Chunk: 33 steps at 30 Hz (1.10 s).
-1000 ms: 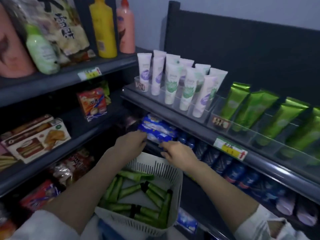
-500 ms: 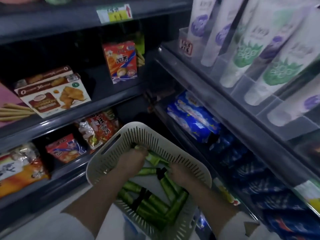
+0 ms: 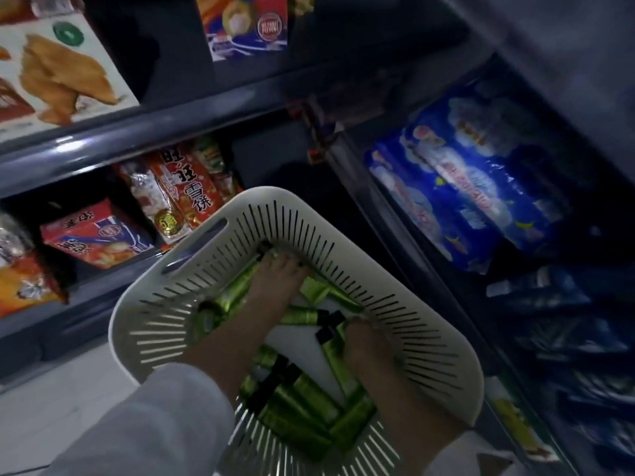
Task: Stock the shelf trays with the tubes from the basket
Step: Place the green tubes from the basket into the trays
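Green tubes loose in white basket, axes mixed. Left grip: fingers stretched flat over far tubes, clasping nothing visible. Right grip atop black-capped tube running along palm; closure unclear.

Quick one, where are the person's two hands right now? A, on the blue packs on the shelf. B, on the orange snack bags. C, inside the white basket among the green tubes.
C: the left hand and right hand are both inside the white basket, among the green tubes.
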Each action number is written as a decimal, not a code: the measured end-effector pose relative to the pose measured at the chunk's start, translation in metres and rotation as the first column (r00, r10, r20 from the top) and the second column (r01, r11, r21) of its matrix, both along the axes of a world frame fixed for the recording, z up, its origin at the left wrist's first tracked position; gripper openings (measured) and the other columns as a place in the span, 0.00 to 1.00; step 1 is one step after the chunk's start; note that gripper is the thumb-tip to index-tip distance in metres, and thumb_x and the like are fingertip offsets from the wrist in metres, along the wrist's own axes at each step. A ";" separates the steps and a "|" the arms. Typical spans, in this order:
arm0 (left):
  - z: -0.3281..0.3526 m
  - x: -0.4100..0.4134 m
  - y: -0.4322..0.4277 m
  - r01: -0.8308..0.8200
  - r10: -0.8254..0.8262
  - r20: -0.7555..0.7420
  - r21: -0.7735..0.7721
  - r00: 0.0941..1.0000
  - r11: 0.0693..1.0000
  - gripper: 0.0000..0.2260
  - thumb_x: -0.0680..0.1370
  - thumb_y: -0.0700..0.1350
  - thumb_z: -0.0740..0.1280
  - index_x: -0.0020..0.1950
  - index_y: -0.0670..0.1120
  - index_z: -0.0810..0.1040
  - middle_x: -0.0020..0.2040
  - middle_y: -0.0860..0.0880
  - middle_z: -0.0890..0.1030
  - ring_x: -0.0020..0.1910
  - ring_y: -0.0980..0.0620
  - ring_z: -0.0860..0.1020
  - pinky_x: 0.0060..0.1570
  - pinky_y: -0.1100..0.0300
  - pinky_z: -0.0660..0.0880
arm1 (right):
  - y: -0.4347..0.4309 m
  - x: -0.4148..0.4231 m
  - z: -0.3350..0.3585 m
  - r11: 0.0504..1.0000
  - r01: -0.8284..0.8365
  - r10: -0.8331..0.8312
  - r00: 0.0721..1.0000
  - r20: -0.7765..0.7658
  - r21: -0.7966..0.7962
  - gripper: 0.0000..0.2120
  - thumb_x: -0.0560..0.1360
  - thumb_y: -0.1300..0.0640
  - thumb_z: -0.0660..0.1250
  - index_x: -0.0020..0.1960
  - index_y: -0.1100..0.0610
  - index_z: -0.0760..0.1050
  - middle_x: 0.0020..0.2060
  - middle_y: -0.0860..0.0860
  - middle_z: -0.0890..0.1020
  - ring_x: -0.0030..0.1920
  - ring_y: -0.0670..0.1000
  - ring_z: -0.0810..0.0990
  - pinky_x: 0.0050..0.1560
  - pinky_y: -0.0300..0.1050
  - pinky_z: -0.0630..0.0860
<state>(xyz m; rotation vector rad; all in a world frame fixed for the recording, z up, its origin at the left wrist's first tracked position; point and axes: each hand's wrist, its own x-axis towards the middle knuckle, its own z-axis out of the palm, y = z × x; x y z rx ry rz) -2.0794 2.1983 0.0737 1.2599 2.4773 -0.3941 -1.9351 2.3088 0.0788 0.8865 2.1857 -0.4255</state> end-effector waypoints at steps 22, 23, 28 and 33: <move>0.137 -0.005 -0.028 -0.452 0.136 0.574 0.453 0.807 0.769 0.10 0.79 0.53 0.59 0.59 0.51 0.67 0.49 0.50 0.79 0.48 0.48 0.78 0.50 0.51 0.76 | -0.036 -0.022 0.141 0.889 0.209 -0.387 0.818 -0.426 -0.407 0.16 0.79 0.61 0.59 0.37 0.44 0.63 0.35 0.44 0.70 0.40 0.46 0.72 0.31 0.36 0.66; 0.152 -0.007 -0.030 -0.463 0.113 0.589 0.486 0.800 0.741 0.08 0.80 0.52 0.57 0.57 0.52 0.69 0.47 0.51 0.79 0.46 0.49 0.78 0.49 0.52 0.75 | -0.039 -0.021 0.160 0.876 0.195 -0.400 0.806 -0.437 -0.442 0.11 0.79 0.61 0.59 0.40 0.50 0.70 0.37 0.45 0.72 0.39 0.45 0.72 0.29 0.31 0.67; 0.237 -0.005 -0.038 -0.374 -0.013 0.505 0.657 0.863 0.655 0.06 0.80 0.48 0.60 0.47 0.47 0.67 0.40 0.50 0.72 0.42 0.47 0.74 0.40 0.54 0.68 | -0.041 -0.009 0.232 0.905 0.198 -0.409 0.649 -0.641 -0.377 0.12 0.75 0.66 0.64 0.57 0.62 0.77 0.46 0.56 0.82 0.47 0.53 0.81 0.44 0.36 0.75; 0.316 0.011 -0.037 -0.300 -0.164 0.426 0.816 0.890 0.493 0.04 0.79 0.42 0.63 0.51 0.45 0.69 0.42 0.53 0.73 0.44 0.53 0.72 0.32 0.69 0.62 | -0.038 0.012 0.297 0.829 0.290 -0.555 0.322 -0.767 -0.478 0.06 0.74 0.68 0.67 0.43 0.58 0.76 0.30 0.52 0.77 0.26 0.42 0.77 0.30 0.33 0.76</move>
